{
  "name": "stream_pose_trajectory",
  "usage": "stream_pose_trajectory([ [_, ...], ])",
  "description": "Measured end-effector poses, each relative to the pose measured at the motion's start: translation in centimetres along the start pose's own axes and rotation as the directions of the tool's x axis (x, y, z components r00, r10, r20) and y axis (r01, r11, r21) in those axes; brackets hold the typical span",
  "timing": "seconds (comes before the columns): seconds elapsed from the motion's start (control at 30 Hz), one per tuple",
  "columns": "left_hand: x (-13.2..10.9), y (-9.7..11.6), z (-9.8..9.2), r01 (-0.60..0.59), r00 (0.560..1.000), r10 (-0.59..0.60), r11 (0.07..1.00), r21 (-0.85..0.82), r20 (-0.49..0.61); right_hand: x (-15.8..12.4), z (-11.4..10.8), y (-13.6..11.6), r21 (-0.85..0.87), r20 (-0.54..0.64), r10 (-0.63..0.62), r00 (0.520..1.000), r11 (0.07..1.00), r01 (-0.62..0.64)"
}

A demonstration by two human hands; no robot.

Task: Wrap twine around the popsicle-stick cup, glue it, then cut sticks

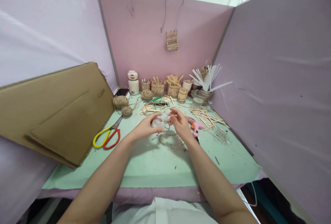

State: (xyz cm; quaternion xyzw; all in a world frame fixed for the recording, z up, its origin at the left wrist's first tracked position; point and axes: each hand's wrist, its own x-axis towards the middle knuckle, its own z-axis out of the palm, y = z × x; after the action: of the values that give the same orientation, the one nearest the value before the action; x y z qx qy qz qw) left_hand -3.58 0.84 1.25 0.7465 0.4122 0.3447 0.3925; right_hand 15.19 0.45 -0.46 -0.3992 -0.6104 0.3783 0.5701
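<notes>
Both my hands meet over the middle of the green table (155, 162). My left hand (144, 127) cups a small clear plastic cup (159, 121) from the left. On the cup's right side my right hand (182, 124) pinches its rim with fingers bent. The cup is partly hidden by my fingers. A thin loop of cord (165, 138) lies on the table just under the hands. A pink glue gun (196, 126) lies right beside my right hand.
Yellow-and-red scissors (108, 136) lie to the left, near twine balls (120, 102). A folded cardboard sheet (54, 110) leans at the left wall. Stick-filled baskets (165, 87), a white jar (133, 82), a clear cup (199, 98) and loose wooden sticks (205, 116) crowd the back.
</notes>
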Motion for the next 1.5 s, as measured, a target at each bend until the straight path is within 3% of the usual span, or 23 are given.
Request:
stream_pose_trajectory([
  [0.13,0.0,0.2,-0.2,0.028,0.999,-0.033,0.985,-0.170,-0.026,0.1,-0.3,0.6,0.000,-0.072,0.039,0.997,0.999,-0.039],
  [0.27,-0.1,0.6,-0.5,0.094,0.994,-0.107,0.946,-0.310,-0.026,-0.1,-0.2,0.4,-0.038,-0.040,0.051,0.998,0.998,-0.052],
  [0.43,0.1,0.4,-0.8,0.147,0.958,-0.234,0.896,-0.418,-0.165,-1.8,-0.1,-1.5,-0.153,0.086,0.059,0.995,0.987,-0.045],
  [0.53,0.4,0.2,-1.1,0.146,0.931,-0.308,0.805,-0.574,-0.195,-3.3,-0.7,-3.2,-0.312,0.228,0.067,0.971,0.950,0.008],
  [0.63,0.6,0.5,-1.8,0.093,0.921,-0.336,0.679,-0.728,-0.196,-4.1,-2.1,-4.7,-0.441,0.266,0.094,0.959,0.897,0.034],
  [0.77,0.6,1.2,-3.2,-0.049,0.894,-0.350,0.545,-0.837,-0.280,-4.0,-4.2,-6.0,-0.542,0.206,0.107,0.973,0.840,0.022],
  [0.87,-0.1,1.6,-3.8,-0.177,0.903,-0.268,0.483,-0.858,-0.337,-3.3,-4.5,-5.9,-0.577,0.195,0.119,0.974,0.817,0.016],
  [0.9,-0.5,1.8,-3.7,-0.176,0.932,-0.201,0.473,-0.863,-0.300,-3.0,-4.2,-5.7,-0.579,0.210,0.128,0.969,0.815,0.018],
  [0.97,-1.4,1.9,-3.2,-0.056,0.997,-0.021,0.484,-0.873,-0.076,-2.3,-3.1,-5.0,-0.562,0.268,0.153,0.951,0.827,0.025],
  [1.0,-1.9,2.0,-2.8,0.038,0.994,0.066,0.511,-0.859,0.083,-1.9,-2.2,-4.6,-0.545,0.313,0.169,0.935,0.838,0.031],
  [1.03,-2.3,2.0,-2.2,0.134,0.958,0.144,0.543,-0.829,0.249,-1.6,-1.3,-4.2,-0.528,0.364,0.187,0.912,0.849,0.037],
  [1.1,-2.7,2.1,-0.9,0.298,0.765,0.281,0.643,-0.706,0.579,-0.8,0.7,-3.3,-0.505,0.455,0.216,0.864,0.862,0.050],
  [1.13,-2.8,2.2,-0.3,0.330,0.651,0.299,0.716,-0.615,0.698,-0.4,1.7,-3.0,-0.504,0.488,0.228,0.842,0.862,0.059],
  [1.17,-2.8,2.3,0.3,0.314,0.567,0.291,0.789,-0.528,0.771,-0.1,2.6,-2.6,-0.507,0.513,0.239,0.825,0.859,0.066],
  [1.27,-2.5,2.5,1.4,0.271,0.382,0.285,0.875,-0.401,0.879,0.8,5.1,-1.9,-0.520,0.554,0.259,0.791,0.850,0.086],
  [1.3,-2.5,2.6,1.5,0.275,0.349,0.284,0.880,-0.388,0.893,1.0,5.7,-1.7,-0.524,0.566,0.262,0.782,0.846,0.096],
  [1.33,-2.5,2.6,1.5,0.284,0.342,0.286,0.877,-0.389,0.895,1.3,6.3,-1.5,-0.531,0.573,0.264,0.776,0.841,0.106],
  [1.37,-2.6,2.6,1.3,0.291,0.362,0.291,0.867,-0.404,0.886,1.6,6.7,-1.3,-0.539,0.575,0.265,0.774,0.834,0.115],
  [1.5,-3.1,2.1,0.8,0.355,0.542,0.324,0.748,-0.560,0.776,3.9,7.1,-0.6,-0.590,0.545,0.269,0.795,0.796,0.136],
])
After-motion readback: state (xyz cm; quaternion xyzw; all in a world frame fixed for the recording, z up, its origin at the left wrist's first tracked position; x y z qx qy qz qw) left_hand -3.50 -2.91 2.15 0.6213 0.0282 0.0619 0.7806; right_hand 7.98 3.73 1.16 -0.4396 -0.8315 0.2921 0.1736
